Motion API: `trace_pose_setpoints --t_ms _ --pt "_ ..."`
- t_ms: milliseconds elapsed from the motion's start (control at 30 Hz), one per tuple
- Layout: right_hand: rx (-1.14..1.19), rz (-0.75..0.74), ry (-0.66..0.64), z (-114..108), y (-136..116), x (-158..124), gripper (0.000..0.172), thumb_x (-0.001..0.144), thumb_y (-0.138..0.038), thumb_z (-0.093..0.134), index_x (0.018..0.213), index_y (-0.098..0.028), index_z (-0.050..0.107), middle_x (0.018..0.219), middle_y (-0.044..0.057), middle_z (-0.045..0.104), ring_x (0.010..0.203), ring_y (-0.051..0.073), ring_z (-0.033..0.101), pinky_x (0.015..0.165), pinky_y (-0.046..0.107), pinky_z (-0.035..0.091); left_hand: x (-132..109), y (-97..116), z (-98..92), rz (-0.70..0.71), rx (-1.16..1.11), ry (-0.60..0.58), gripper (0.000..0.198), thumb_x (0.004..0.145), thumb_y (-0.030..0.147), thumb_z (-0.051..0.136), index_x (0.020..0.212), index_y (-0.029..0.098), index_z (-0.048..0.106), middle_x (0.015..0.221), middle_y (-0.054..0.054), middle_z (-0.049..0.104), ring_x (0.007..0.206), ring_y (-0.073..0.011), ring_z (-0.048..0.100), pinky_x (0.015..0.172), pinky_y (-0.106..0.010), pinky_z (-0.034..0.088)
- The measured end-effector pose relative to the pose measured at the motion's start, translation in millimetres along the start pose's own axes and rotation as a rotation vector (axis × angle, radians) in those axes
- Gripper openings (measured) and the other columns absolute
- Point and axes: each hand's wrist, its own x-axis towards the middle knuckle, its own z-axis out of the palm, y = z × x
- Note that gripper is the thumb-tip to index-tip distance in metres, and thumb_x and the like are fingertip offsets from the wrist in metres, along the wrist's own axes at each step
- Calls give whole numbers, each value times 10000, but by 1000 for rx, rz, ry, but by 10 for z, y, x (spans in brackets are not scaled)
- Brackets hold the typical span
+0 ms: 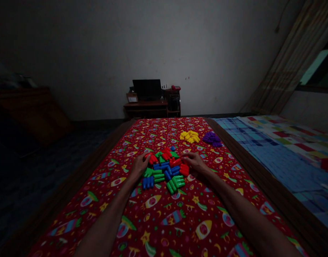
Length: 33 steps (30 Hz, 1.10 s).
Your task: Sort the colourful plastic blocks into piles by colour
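A mixed pile of red, green and blue plastic pieces with finger-like prongs lies on the red cloth [153, 217] between my hands. My left hand [140, 165] is at the pile's left edge, its fingers closed on a red pronged piece [153, 159]. At the right edge, my right hand [194, 161] has curled fingers by a red piece [184, 170] and another red piece [175, 162]; what its fingertips hold is hard to make out. Nearer me lie a green piece [171, 186] and a blue piece [148, 182].
Behind my right hand sit a yellow pile [190, 136] and a purple pile [212, 139] of similar pieces. A bed with a blue checked sheet [263, 150] adjoins the table on the right. A desk with a monitor [147, 89] stands against the far wall.
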Motion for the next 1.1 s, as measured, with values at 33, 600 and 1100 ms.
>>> trace_pose_setpoints --t_ms 33,600,1100 --pt "57 17 27 -76 35 2 329 743 -369 577 935 -146 723 800 48 721 722 183 653 654 296 516 2 -48 -17 -21 -26 30 463 783 503 475 983 152 701 973 -102 742 890 -253 673 813 -362 516" --pt "-603 135 516 -1211 -106 -139 331 777 -197 496 985 -162 751 1007 120 739 955 261 680 883 377 495 36 68 -157 -169 -300 160 488 647 536 672 966 167 658 857 -49 711 710 -205 676 618 -300 552" --pt "-572 -146 -14 -581 -577 -148 311 909 -309 487 831 -123 724 705 34 683 627 135 590 569 204 353 -246 703 108 271 -36 -124 316 810 361 557 1069 189 615 1031 -84 698 963 -242 660 879 -404 524"
